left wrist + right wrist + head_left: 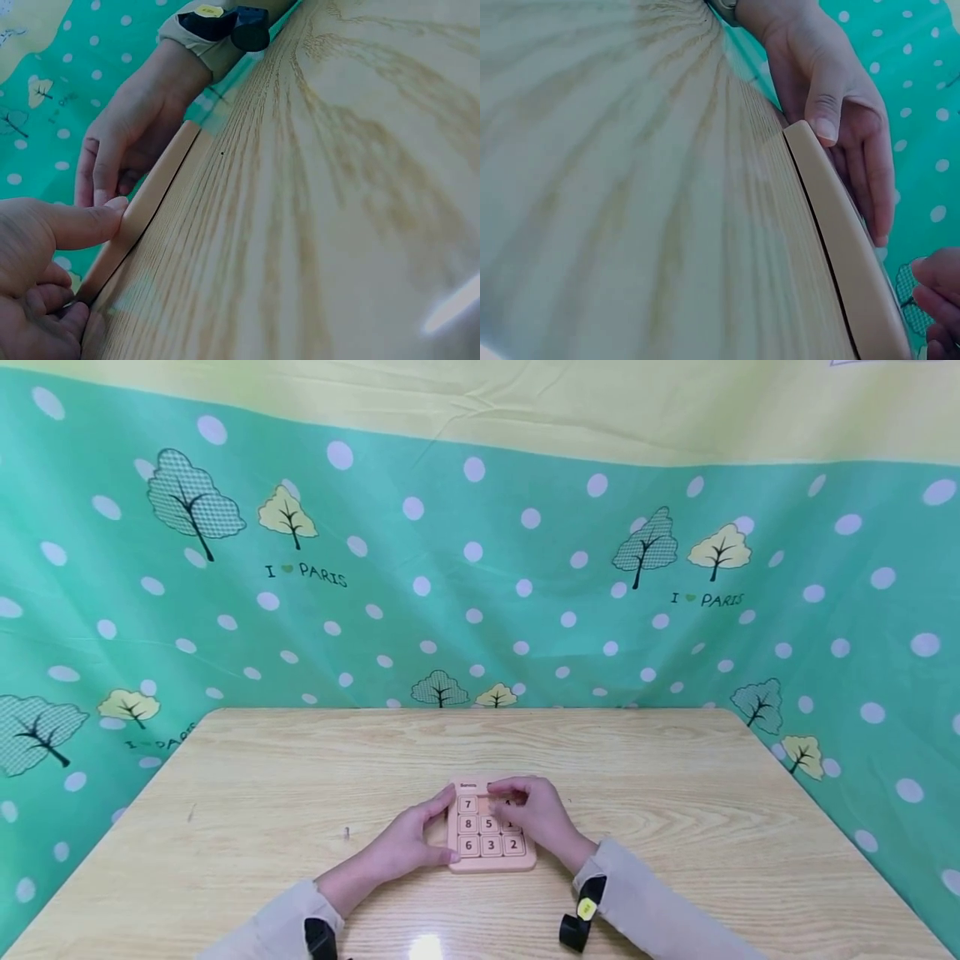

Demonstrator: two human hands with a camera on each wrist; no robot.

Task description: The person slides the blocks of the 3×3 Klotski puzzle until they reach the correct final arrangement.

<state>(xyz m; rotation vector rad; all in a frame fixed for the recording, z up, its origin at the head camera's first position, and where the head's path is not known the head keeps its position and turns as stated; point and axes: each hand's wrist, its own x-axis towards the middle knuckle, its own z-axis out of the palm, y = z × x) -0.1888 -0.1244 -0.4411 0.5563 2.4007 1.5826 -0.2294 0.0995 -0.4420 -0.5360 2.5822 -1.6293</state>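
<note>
A pale wooden number slide puzzle (pixel 492 864) lies flat on the table, its tiles reading 7 at the top left, then 8 and 5, and 6, 3, 2 along the bottom row. My left hand (pixel 408 841) holds the puzzle's left edge, thumb at the near corner and fingers towards the far corner. Over the upper right tiles is my right hand (pixel 543 817), its index finger reaching to the top of the frame and its thumb low over the tiles. It partly hides the tiles there. Both wrist views show the puzzle's side (pixel 142 214) edge-on.
The wood-grain table (pixel 300 777) stretches around the puzzle on all sides. Behind it hangs a green dotted cloth (pixel 480 610) with printed trees. Black straps with small devices (pixel 576 931) sit on the wrists, over beige sleeves. A small dark mark (pixel 347 832) shows on the table at left.
</note>
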